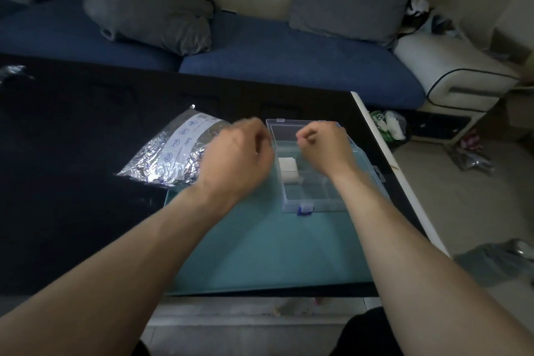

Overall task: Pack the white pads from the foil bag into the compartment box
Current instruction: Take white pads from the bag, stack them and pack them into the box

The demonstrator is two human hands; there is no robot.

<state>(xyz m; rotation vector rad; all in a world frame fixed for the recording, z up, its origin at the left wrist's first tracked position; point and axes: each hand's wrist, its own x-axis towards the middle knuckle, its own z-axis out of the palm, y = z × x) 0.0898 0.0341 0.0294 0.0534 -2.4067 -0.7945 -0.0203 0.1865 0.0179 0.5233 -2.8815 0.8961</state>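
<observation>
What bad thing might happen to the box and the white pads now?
The clear box sits near the table's right edge, under both hands, so a bump from the right hand might push it toward the floor. The left hand hovers right beside the white pads already inside and may knock them out of place. The foil bag lies behind the left wrist, where a sweep of the arm might shove it.

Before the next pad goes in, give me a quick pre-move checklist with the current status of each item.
1. Compartment box lid open: ok.
2. White pads already seated in a left compartment: ok.
3. Empty compartments left in the near row: ok.
4. Foil bag within reach, left of the box: ok.
5. Left hand holding a pad: cannot tell, fingers curled away from view.
6. Right hand free: cannot tell, fingers curled over the box.
</observation>
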